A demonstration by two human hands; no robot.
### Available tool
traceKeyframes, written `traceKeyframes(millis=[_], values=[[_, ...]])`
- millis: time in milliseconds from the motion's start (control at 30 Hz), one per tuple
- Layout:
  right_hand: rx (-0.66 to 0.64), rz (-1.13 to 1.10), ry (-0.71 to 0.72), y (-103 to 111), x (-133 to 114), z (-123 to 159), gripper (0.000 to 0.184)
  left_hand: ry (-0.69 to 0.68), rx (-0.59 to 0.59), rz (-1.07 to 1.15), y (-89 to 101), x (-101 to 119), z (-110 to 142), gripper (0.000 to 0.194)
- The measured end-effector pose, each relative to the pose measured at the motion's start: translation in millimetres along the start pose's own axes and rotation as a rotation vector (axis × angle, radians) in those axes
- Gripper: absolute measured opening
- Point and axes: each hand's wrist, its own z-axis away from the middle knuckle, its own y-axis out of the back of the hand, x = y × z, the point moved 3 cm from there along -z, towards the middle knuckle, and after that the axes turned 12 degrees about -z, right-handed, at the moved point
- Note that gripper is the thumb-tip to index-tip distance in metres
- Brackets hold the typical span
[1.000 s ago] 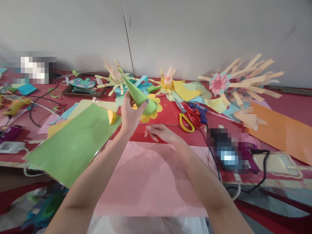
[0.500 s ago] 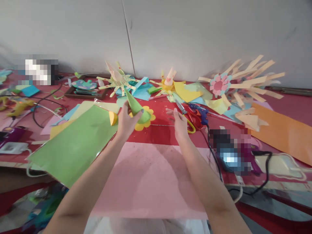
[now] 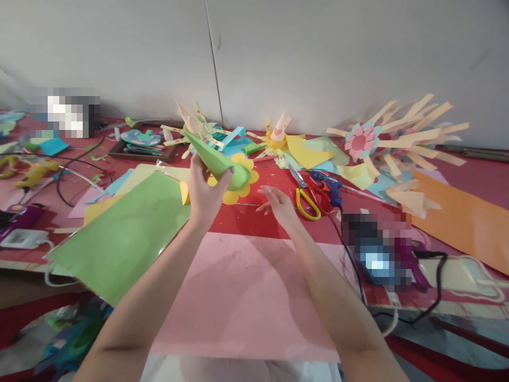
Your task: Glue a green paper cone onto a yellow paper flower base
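Above the red tabletop [image 3: 270, 220], the left hand [image 3: 204, 193] holds a green paper cone [image 3: 217, 159] clasped in its fingers, tip tilted away-left. The right hand [image 3: 278, 204] hovers just beside, fingers spread, empty. Scissors [image 3: 306, 199] lie near; the pink sheet [image 3: 246, 297] lies bare.

No words, labels, brand names or numbers can be read anywhere in the view. Two patches on the counter [image 3: 254, 217] are blurred out, so nothing there is legible. The only marks are small red hearts on a paper cone [image 3: 279, 127] at the back.
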Motion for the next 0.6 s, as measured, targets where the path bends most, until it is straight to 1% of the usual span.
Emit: traceKeyframes(millis=[67,133,200,267,333,433,500,600], values=[[-0.198,0.013,-0.089,-13.6,1.8,6.4,0.048,-0.001,0.007,-0.007,-1.7,-3.8,-8.6,0.059],[-0.399,0.087,-0.158,-23.3,2.1,14.5,0.045,0.0,-0.021,-0.039,-8.7,-6.8,-13.7,0.061],[-0.529,0.178,-0.225,-27.3,2.0,21.4,0.041,0.006,-0.081,-0.083,-19.8,-9.3,-15.5,0.063],[-0.574,0.242,-0.285,-27.1,1.6,25.3,0.04,0.02,-0.15,-0.115,-32.4,-11.8,-15.7,0.063],[-0.579,0.282,-0.308,-25.5,0.5,26.2,0.041,0.021,-0.202,-0.13,-44.4,-14.5,-16.3,0.064],[-0.604,0.323,-0.277,-24.3,-0.6,25.2,0.044,0.008,-0.251,-0.14,-60.1,-22.3,-21.1,0.069],[-0.621,0.334,-0.248,-24.1,-0.7,24.3,0.044,0.014,-0.282,-0.156,-68.5,-32.3,-26.7,0.073],[-0.606,0.342,-0.239,-22.8,-0.9,23.5,0.042,0.009,-0.349,-0.203,-75.2,-48.9,-34.5,0.077]])
